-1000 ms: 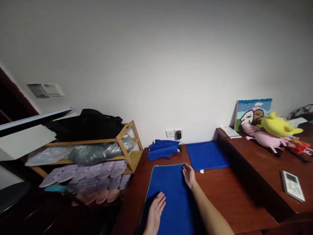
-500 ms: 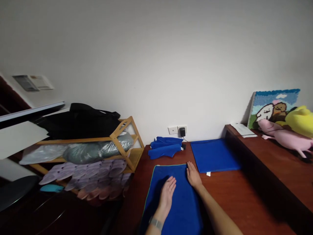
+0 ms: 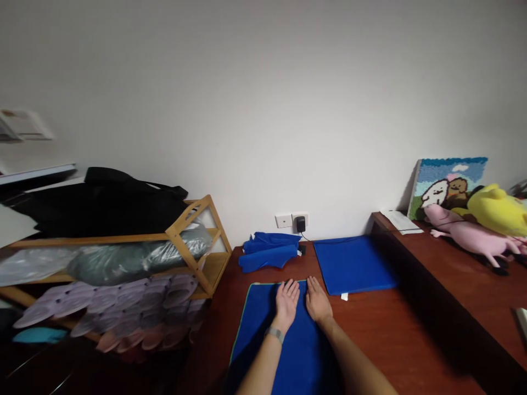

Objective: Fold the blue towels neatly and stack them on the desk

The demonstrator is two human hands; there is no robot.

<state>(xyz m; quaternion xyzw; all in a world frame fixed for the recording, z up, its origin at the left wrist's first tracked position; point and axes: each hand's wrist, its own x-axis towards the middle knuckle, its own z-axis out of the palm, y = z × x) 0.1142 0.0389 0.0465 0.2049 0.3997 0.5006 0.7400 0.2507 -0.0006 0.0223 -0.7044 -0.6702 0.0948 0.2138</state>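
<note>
A blue cloth [image 3: 263, 318] with a green-edged left side lies spread on the reddish-brown table in front of me. My left hand [image 3: 287, 302], a watch on its wrist, is over the cloth's upper part, palm turned up and fingers stretched. Whether it touches the cloth I cannot tell. My right hand [image 3: 318, 300] rests flat along the cloth's right edge near the far corner, fingers extended. A second blue cloth [image 3: 354, 264], laid flat with a white tag, is to the right. Crumpled blue cloth [image 3: 269, 252] sits behind, near the wall.
Left of the table [image 3: 370, 329] stands a wooden rack [image 3: 209, 247] with a black bag [image 3: 107, 203], plastic-wrapped bundles and several slippers [image 3: 135, 296]. A black plug [image 3: 301, 224] is in the wall socket. On the raised right surface are a pink plush toy [image 3: 469, 233], a yellow plush [image 3: 498, 211] and a picture [image 3: 448, 181].
My left hand has moved forward on the cloth, closer to my right hand, and its palm has turned up. The view has shifted slightly to the right.
</note>
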